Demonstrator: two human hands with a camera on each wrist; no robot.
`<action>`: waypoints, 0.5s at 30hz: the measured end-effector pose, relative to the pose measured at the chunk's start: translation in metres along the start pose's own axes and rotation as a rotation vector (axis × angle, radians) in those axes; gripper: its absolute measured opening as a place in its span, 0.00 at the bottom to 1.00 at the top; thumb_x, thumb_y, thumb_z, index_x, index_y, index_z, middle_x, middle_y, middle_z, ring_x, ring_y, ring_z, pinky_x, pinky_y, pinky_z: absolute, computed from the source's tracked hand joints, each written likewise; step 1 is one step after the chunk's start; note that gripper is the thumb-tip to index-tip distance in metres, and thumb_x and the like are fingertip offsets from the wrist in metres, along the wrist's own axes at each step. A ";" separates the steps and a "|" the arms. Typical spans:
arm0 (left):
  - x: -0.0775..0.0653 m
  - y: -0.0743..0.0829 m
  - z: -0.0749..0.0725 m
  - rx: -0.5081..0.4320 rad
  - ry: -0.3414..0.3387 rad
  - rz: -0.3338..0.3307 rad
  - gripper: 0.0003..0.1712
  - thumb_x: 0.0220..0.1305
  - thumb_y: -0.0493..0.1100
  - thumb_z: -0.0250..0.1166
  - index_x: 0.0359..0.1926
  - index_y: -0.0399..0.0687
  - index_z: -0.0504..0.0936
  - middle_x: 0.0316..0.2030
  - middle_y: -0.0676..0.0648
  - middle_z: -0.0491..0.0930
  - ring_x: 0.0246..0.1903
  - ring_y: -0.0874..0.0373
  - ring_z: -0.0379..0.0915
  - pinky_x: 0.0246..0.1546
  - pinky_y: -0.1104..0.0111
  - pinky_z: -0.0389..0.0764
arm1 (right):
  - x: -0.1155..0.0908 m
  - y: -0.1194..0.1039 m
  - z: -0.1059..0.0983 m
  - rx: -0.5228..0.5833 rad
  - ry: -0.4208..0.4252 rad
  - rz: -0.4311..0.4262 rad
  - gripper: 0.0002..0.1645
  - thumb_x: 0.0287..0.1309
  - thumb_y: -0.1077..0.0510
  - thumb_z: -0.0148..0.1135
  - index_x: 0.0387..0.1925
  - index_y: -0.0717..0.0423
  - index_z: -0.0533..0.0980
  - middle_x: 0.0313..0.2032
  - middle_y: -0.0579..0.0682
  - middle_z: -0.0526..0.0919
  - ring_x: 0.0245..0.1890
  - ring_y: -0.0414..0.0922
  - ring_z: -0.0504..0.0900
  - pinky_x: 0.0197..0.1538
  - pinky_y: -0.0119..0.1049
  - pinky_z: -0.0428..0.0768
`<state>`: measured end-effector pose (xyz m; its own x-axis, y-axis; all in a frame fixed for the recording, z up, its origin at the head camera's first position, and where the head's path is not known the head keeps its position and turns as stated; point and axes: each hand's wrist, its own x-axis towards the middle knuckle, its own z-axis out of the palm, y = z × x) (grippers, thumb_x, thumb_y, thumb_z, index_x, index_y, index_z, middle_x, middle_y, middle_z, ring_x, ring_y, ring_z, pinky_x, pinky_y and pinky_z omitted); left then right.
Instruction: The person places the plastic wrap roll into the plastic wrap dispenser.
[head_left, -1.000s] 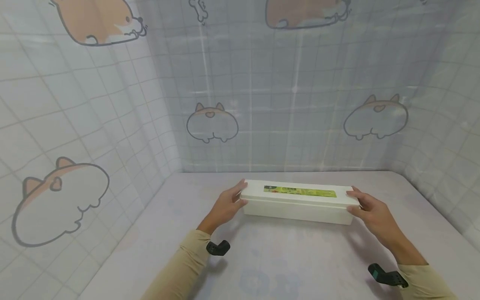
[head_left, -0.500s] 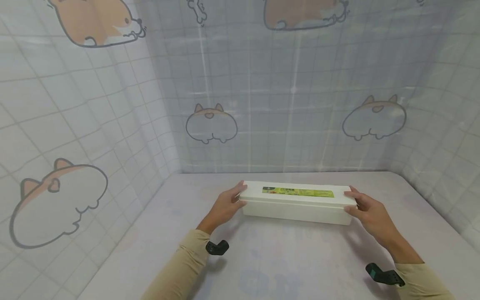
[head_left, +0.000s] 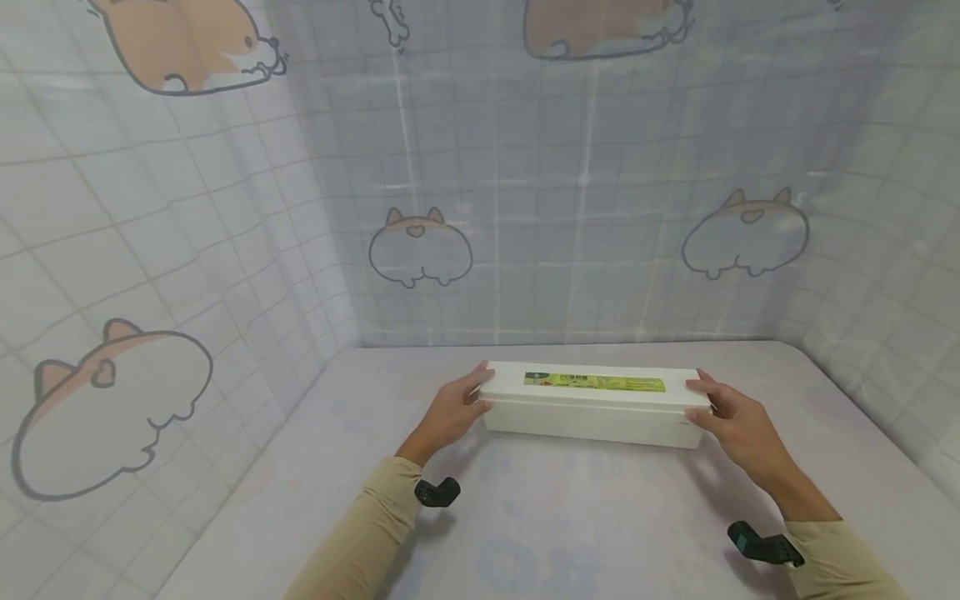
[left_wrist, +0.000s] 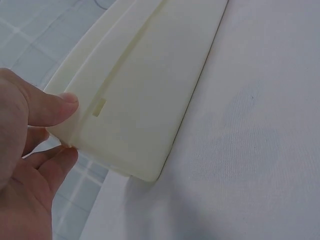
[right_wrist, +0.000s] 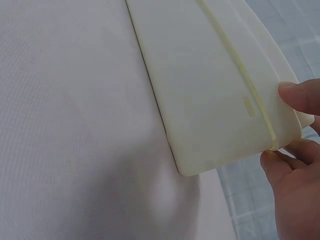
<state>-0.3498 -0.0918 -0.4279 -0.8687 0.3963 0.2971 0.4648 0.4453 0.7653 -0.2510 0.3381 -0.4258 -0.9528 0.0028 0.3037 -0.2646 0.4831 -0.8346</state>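
A long white plastic box (head_left: 588, 422) with a lid lies crosswise on the table, its lid (head_left: 510, 380) bearing a yellow-green label (head_left: 596, 382). At the box's left end my left hand (head_left: 452, 410) grips the lid edge, thumb on the front face and fingers at the end. My right hand (head_left: 738, 421) holds the opposite end the same way. In the right wrist view a pale seam (right_wrist: 240, 65) runs between lid and body, with a small slot (right_wrist: 248, 106) beneath it. The left wrist view shows a matching slot (left_wrist: 99, 107) near the thumb. The inside of the box is hidden.
A pale cloth covers the table (head_left: 450, 542). Curtains with a grid and cartoon dogs hang behind (head_left: 585, 275) and along the left (head_left: 247, 250) and right (head_left: 900, 317) sides. A black wrist device shows below each hand.
The box's right end and my right hand have shifted very slightly left. The whole head view has drifted a little too. Both hands keep their hold on the ends.
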 end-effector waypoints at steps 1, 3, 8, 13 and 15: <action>0.000 0.000 0.000 0.002 0.000 0.001 0.33 0.68 0.32 0.63 0.72 0.39 0.66 0.76 0.46 0.54 0.74 0.57 0.50 0.65 0.67 0.65 | 0.000 0.000 0.000 0.001 0.001 0.003 0.35 0.68 0.56 0.64 0.70 0.67 0.65 0.76 0.62 0.51 0.73 0.65 0.52 0.54 0.12 0.63; 0.000 0.001 0.000 0.006 0.001 0.004 0.33 0.69 0.32 0.63 0.72 0.40 0.66 0.76 0.47 0.54 0.74 0.57 0.51 0.65 0.67 0.65 | 0.000 0.000 0.000 0.002 0.001 0.008 0.35 0.68 0.56 0.64 0.70 0.67 0.65 0.76 0.62 0.51 0.73 0.65 0.52 0.54 0.11 0.63; 0.001 0.001 0.000 0.004 0.005 0.003 0.32 0.69 0.32 0.63 0.72 0.39 0.67 0.76 0.46 0.55 0.74 0.56 0.51 0.65 0.68 0.66 | 0.001 0.002 0.000 0.006 0.001 0.009 0.35 0.68 0.56 0.64 0.69 0.67 0.65 0.76 0.62 0.52 0.73 0.66 0.53 0.55 0.12 0.63; 0.001 0.002 0.000 -0.010 0.012 -0.001 0.31 0.68 0.32 0.63 0.71 0.39 0.68 0.76 0.48 0.55 0.74 0.55 0.52 0.65 0.67 0.67 | 0.002 0.003 0.000 0.000 0.009 0.001 0.34 0.68 0.56 0.64 0.69 0.67 0.66 0.76 0.62 0.53 0.73 0.65 0.54 0.56 0.12 0.63; 0.001 0.001 0.000 -0.012 0.010 -0.014 0.31 0.69 0.32 0.63 0.71 0.40 0.68 0.76 0.50 0.55 0.74 0.56 0.51 0.64 0.68 0.66 | 0.002 0.003 0.001 0.000 0.012 0.004 0.34 0.68 0.56 0.64 0.69 0.67 0.66 0.76 0.62 0.53 0.73 0.65 0.54 0.56 0.12 0.63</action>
<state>-0.3501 -0.0910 -0.4264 -0.8769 0.3820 0.2917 0.4503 0.4409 0.7764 -0.2538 0.3389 -0.4279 -0.9521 0.0149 0.3053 -0.2605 0.4828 -0.8361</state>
